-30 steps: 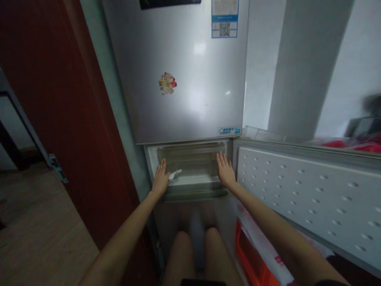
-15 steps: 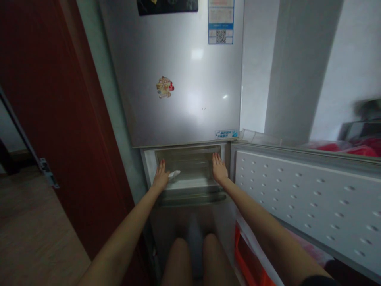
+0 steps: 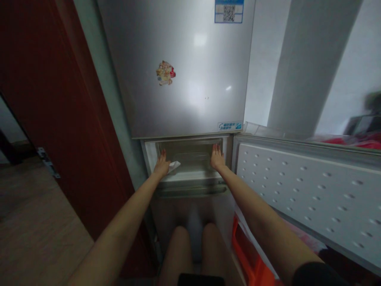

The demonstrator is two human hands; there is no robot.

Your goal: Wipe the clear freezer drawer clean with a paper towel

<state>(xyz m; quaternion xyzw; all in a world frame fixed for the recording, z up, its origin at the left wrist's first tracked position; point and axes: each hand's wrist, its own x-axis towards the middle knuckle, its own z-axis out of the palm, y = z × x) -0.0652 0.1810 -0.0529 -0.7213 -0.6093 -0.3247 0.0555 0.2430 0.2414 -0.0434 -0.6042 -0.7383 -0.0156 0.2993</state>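
Inside the open middle compartment (image 3: pixel 190 174) of a silver refrigerator (image 3: pixel 184 99) sits a pale translucent drawer or panel (image 3: pixel 192 161). My left hand (image 3: pixel 161 166) reaches in at its left side, fingers stretched forward. A crumpled white tissue (image 3: pixel 174 166) sticks out from beside its thumb, held in that hand. At the right side of the same panel, my right hand (image 3: pixel 218 158) lies with fingers extended and holds nothing visible. Whether the fingertips grip or only press on the panel's edges, I cannot tell.
The compartment's door (image 3: pixel 297 186), white and dimpled inside, stands swung out to the right. Beneath it is an orange-red plastic thing (image 3: pixel 248 254), perhaps a stool or crate. A dark red wooden door (image 3: pixel 68 131) stands at the left. My knees (image 3: pixel 180 246) are close to the lower refrigerator door.
The view has tilted down slightly, so the refrigerator sits higher in the picture. Both hands stay at the panel's sides, and more of the tissue shows.
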